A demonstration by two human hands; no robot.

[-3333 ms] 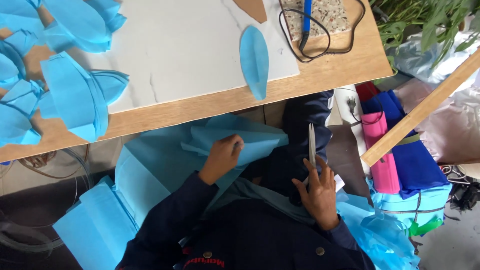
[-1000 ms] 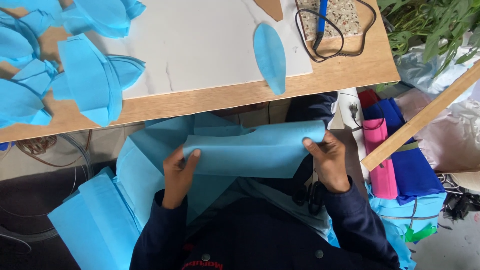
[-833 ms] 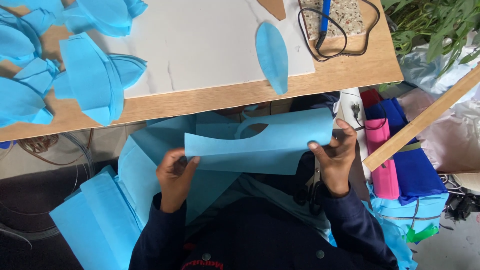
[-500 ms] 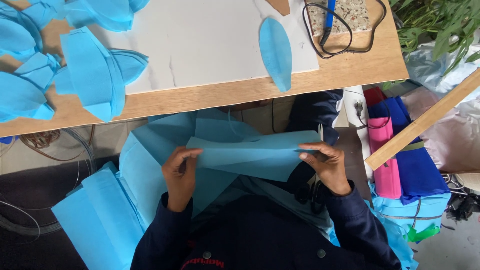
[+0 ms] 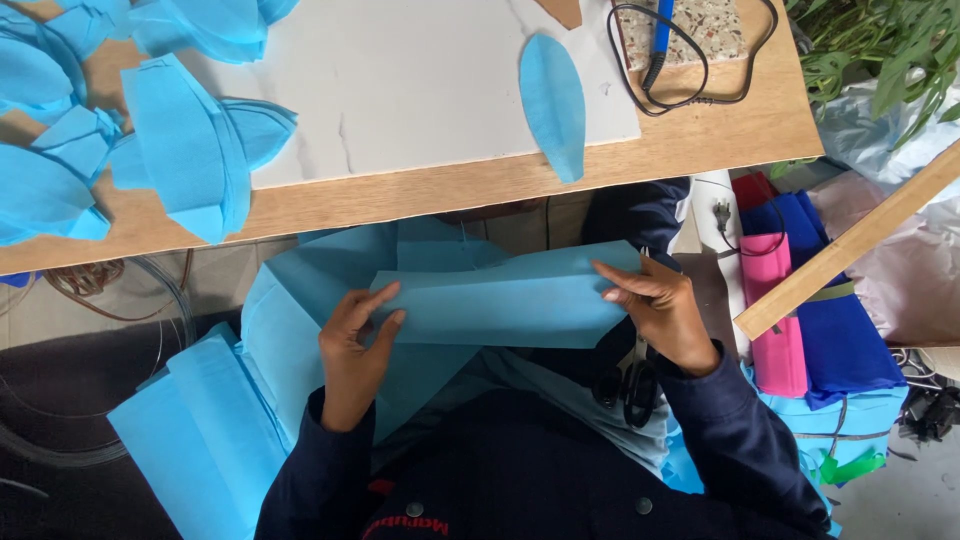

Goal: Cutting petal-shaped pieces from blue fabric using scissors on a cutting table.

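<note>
Between both hands [image 5: 360,345], smooth folded blue sheet [image 5: 500,300].

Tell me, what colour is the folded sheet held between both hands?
Light blue, plain with no pattern; the folded sheet shows best in the head view.

We see a wooden desk [image 5: 690,150] carrying a white board [image 5: 400,90]. A blue leaf-shaped piece [image 5: 553,100] lies across the board's edge, blue cut pieces [image 5: 180,150] pile at left, and a speckled slab [image 5: 690,30] sits top right.
</note>
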